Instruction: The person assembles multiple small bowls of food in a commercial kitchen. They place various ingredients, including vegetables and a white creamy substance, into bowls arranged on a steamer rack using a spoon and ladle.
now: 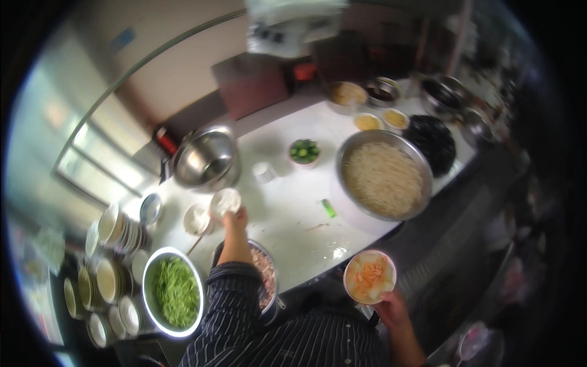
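Note:
My left hand (235, 219) reaches over the white table with its fingers closed on a small bowl of white contents (227, 200). Right beside it stands another small bowl with white contents (198, 219), a thin brown stick (194, 246) sloping down near it. Under my left forearm is a metal bowl of chopped pinkish-brown pieces (264, 275), partly hidden. Off the table's front edge, my right hand (391, 307) grips the rim of a round bowl (370, 277) holding orange shreds over pale slices.
A bright-rimmed bowl of shredded greens (177, 290) and stacked dishes (107, 278) stand at left. Farther back are an empty metal bowl (206, 160), a white cup (264, 172) and a bowl of green pieces (304, 151). A large basin of pale strips (384, 174) sits right.

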### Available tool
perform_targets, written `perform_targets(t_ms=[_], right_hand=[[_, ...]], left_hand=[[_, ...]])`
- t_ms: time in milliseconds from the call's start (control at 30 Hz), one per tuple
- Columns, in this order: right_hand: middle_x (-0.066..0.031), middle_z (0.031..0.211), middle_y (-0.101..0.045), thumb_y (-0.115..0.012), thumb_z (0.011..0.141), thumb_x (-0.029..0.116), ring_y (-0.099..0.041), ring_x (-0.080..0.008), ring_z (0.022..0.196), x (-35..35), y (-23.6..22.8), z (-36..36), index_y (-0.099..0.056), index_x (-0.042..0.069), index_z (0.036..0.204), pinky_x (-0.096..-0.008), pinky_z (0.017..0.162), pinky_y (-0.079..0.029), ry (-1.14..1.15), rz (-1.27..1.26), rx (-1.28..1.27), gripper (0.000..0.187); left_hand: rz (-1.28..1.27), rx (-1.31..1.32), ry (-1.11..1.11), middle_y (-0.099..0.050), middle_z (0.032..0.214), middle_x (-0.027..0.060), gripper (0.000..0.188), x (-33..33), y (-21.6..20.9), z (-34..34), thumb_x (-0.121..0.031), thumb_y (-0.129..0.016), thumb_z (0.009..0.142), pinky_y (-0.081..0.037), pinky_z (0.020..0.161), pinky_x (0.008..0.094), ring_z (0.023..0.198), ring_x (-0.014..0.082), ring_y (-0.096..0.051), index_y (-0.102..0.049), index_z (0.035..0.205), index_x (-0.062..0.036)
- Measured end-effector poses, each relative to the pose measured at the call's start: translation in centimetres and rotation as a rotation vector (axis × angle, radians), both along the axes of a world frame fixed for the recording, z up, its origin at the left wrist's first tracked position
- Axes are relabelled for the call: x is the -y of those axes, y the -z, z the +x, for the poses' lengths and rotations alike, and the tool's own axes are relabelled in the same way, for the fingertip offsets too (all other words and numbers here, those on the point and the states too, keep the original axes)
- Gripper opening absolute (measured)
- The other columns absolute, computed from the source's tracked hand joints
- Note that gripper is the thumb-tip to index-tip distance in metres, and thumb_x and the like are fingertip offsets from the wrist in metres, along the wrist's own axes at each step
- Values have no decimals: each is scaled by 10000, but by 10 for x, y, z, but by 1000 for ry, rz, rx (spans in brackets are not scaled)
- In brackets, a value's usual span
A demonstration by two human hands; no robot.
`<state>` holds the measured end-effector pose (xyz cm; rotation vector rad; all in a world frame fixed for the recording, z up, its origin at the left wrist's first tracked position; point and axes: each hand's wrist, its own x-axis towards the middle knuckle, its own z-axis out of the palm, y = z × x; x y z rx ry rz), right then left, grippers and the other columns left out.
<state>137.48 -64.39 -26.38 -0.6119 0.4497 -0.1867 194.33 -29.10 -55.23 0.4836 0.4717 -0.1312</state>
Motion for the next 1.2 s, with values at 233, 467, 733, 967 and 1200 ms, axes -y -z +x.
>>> perform_targets(t_ms=[233, 467, 733, 967, 1200], right_hand=[[-181, 1310, -580, -626, 774, 58, -604, -302, 1194, 50, 23, -43, -398, -44, 1419, -422, 1006, -518, 91, 55, 9, 691], [-150, 1306, -594, -606, 816, 39, -602, -247, 1181, 166, 50, -96, -447, -26, 1403, -367, 997, -501, 9, -27, -40, 612], [-156, 1289, -613, -598, 853, 160, -625, -267, 1138, 319, 39, -179, -478, -39, 1374, -395, 980, -508, 205, -180, 13, 570], [-173, 1351, -563, -543, 847, 66, -578, -313, 1220, 473, 57, -213, -425, -35, 1412, -423, 1035, -481, 411, -113, 31, 586], [-184, 1396, -531, -646, 785, 145, -536, -316, 1279, 615, 15, -269, -409, -57, 1417, -435, 1053, -474, 726, 44, 56, 704]], left_hand=[[354, 185, 269, -626, 1106, 233, 368, 43, -87, -68, -14, -430, 842, -582, 923, 457, 988, 385, -639, -521, 1180, 102], [476, 236, 511, -664, 916, 188, 349, 191, -309, -231, -144, -541, 855, -559, 592, 308, 819, 297, -667, -574, 1141, 54], [376, 118, 792, -683, 823, 151, 500, 441, -369, -377, -350, -561, 830, -512, 436, 335, 538, 274, -616, -574, 1197, -11], [297, 132, 1169, -672, 1000, 251, 628, 609, -317, -444, -310, -575, 870, -591, 454, 338, 578, 318, -675, -421, 1341, 75], [336, 60, 1576, -665, 1070, 236, 634, 841, -292, -471, -298, -575, 894, -581, 594, 365, 715, 282, -682, -410, 1382, 72]])
